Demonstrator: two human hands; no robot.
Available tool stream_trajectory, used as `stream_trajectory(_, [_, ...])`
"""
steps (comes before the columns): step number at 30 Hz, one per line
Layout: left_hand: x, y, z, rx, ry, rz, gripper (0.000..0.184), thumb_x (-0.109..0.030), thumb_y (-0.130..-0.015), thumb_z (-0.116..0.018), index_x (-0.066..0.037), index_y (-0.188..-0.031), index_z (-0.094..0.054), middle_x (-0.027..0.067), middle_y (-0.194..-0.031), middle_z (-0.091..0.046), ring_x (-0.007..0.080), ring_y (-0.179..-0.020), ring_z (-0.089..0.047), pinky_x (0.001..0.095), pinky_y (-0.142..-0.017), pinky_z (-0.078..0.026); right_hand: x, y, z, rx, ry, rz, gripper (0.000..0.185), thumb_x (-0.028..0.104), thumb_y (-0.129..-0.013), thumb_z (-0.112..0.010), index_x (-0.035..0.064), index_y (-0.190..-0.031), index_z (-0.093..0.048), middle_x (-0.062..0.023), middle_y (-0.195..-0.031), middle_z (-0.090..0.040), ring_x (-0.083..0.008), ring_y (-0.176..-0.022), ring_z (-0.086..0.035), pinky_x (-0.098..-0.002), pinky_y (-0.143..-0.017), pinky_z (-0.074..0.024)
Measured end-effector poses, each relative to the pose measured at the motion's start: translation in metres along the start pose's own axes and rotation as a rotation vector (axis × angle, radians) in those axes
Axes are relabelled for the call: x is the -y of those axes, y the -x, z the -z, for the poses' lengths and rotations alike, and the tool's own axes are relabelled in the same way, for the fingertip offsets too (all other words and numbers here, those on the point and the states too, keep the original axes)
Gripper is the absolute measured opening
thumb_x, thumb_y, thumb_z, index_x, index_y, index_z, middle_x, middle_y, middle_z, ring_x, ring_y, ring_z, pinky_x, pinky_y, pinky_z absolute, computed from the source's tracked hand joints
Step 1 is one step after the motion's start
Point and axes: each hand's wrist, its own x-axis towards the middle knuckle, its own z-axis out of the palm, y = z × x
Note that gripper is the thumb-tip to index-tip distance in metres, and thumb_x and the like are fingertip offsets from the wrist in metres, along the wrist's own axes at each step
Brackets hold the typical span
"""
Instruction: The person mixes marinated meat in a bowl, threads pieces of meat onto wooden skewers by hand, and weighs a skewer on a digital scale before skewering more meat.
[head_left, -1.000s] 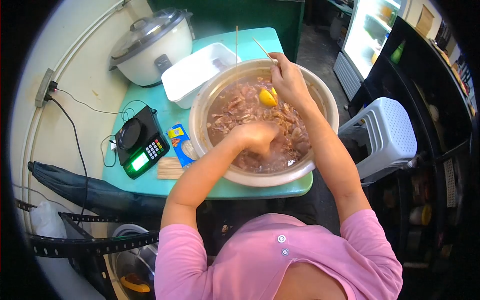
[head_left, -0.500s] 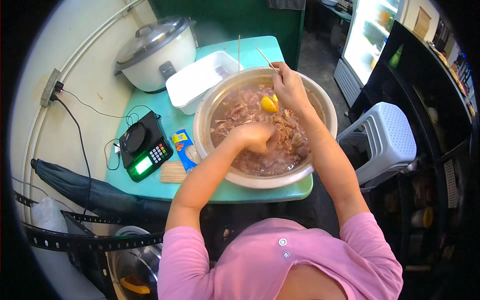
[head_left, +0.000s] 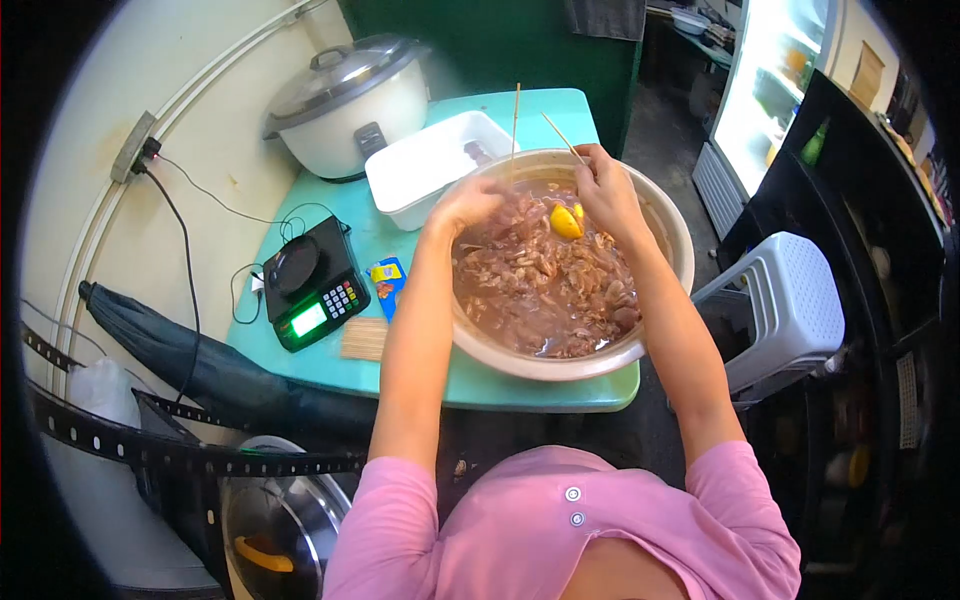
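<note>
A wide basin (head_left: pixel 668 225) holds raw sliced meat (head_left: pixel 545 265) in brownish liquid, with yellow citrus pieces (head_left: pixel 567 221) on top. My right hand (head_left: pixel 608 190) is over the far right side, closed on a thin wooden skewer (head_left: pixel 562 136) whose upper end points up and left; its lower part is hidden. Over the far left side of the basin, my left hand (head_left: pixel 470 205) is curled downward at the meat, its fingertips partly hidden. Another wooden skewer (head_left: pixel 516 125) stands upright near the basin's far edge, close to my left hand.
On the turquoise table (head_left: pixel 545 105) are a white plastic tub (head_left: pixel 405 175), a rice cooker (head_left: pixel 350 105), a lit digital scale (head_left: pixel 310 285), a blue packet (head_left: pixel 387 275) and a bundle of skewers (head_left: pixel 364 338). Stacked stools (head_left: pixel 790 300) stand right; a folded umbrella (head_left: pixel 180 350) lies left.
My left hand has moved from the middle of the meat to the basin's far left side. My right hand still holds the skewer. The whole view has shifted slightly.
</note>
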Motion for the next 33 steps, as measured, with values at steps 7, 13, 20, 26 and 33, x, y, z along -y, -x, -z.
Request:
stream_trajectory(7, [-0.036,0.013,-0.015,-0.033,-0.660,-0.088,0.016,-0.020,-0.072,-0.069,-0.004,-0.070,-0.066,0.0078,-0.070,-0.066,0.0174,-0.062,-0.063,0.0296,-0.057,-0.051,0.004,0.001,0.002,0.011,0.015,0.000,0.030,0.017,-0.084,-0.046,0.0005,-0.108,-0.055,-0.0260,-0.093,-0.062,-0.0414,-0.091,-0.058,-0.0466,-0.081,-0.0437])
stream_trajectory(13, [-0.017,-0.005,-0.053,-0.260,-1.253,-0.336,0.031,-0.034,-0.067,-0.073,-0.005,-0.067,-0.066,0.0135,-0.064,-0.063,0.0238,-0.058,-0.060,0.0340,-0.060,-0.050,0.002,0.001,0.000,0.035,0.038,0.022,0.028,0.016,-0.083,-0.047,0.0010,-0.105,-0.055,-0.0257,-0.087,-0.062,-0.0415,-0.087,-0.058,-0.0477,-0.079,-0.0436])
stream_trajectory(20, [0.011,-0.004,-0.005,-0.060,-0.271,-0.049,0.013,-0.018,-0.064,-0.071,-0.008,-0.073,-0.071,0.0144,-0.069,-0.065,0.0234,-0.063,-0.062,0.0311,-0.064,-0.050,0.008,0.004,0.000,0.088,-0.022,0.028,0.022,0.013,-0.081,-0.045,-0.0006,-0.097,-0.052,-0.0272,-0.084,-0.060,-0.0440,-0.084,-0.057,-0.0500,-0.077,-0.0420])
stream_trajectory(26, [0.017,-0.006,-0.016,-0.445,-0.867,0.016,0.030,-0.033,-0.072,-0.070,-0.007,-0.089,-0.070,0.0153,-0.086,-0.068,0.0290,-0.083,-0.065,0.0383,-0.074,-0.050,0.006,0.008,-0.004,0.158,0.036,0.097,0.024,0.009,-0.080,-0.043,0.0000,-0.100,-0.053,-0.0283,-0.089,-0.060,-0.0442,-0.089,-0.056,-0.0492,-0.079,-0.0420])
stream_trajectory(33, [0.023,-0.004,-0.019,-0.532,-0.932,-0.006,0.021,-0.016,-0.080,-0.054,-0.003,-0.087,-0.069,0.0186,-0.093,-0.066,0.0311,-0.088,-0.065,0.0396,-0.075,-0.051,0.008,0.010,-0.010,0.218,0.027,0.109,0.024,0.008,-0.082,-0.045,0.0007,-0.100,-0.059,-0.0248,-0.089,-0.062,-0.0381,-0.090,-0.060,-0.0415,-0.079,-0.0456])
